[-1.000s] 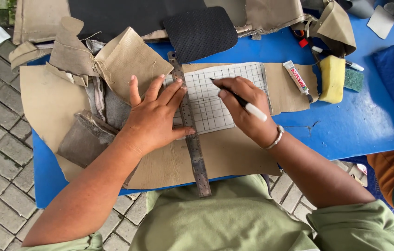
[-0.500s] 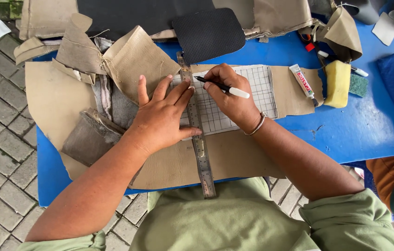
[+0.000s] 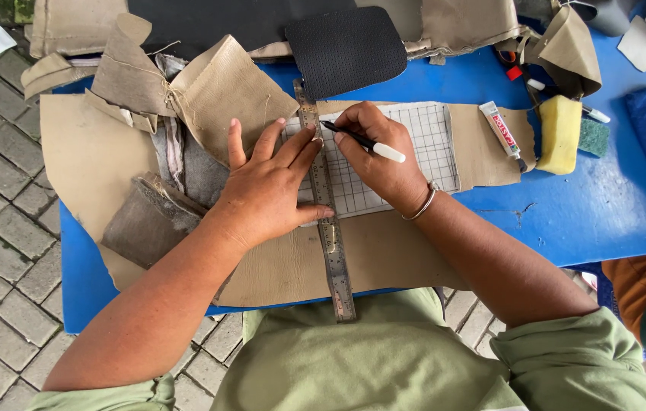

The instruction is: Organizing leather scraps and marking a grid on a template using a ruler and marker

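The pen (image 3: 363, 141), pinched in the right hand (image 3: 380, 156), has been moved up along the metal ruler (image 3: 324, 205) to its far end, so the line on the gridded sheet (image 3: 425, 144) looks nearly drawn, while the ruler is pressed flat by the spread left hand (image 3: 266, 194).

Dull steel ruler (image 3: 327, 221) on matt grained tan leather (image 3: 292, 262); glossy blue table (image 3: 589, 213).
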